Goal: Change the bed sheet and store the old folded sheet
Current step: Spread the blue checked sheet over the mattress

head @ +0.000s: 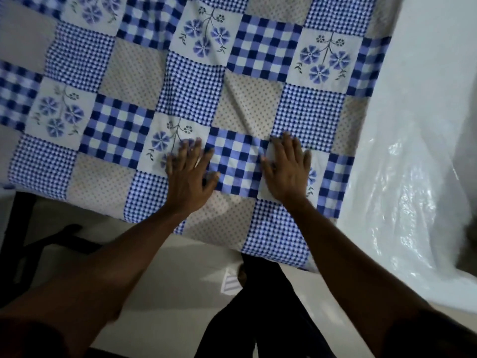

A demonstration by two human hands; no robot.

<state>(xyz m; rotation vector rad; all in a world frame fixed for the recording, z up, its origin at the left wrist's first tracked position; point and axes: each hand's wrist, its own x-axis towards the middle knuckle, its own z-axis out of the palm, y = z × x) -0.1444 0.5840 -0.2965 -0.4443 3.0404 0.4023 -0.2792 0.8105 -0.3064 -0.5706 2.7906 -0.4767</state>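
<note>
Left hand and right hand press flat, fingers spread, on the patchwork bed sheet, gripping nothing; sheet's long axis unclear.

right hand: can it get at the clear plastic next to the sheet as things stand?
Probably yes. The right hand lies flat on the patchwork sheet, holding nothing, and the plastic sits just to its right with nothing between.
</note>
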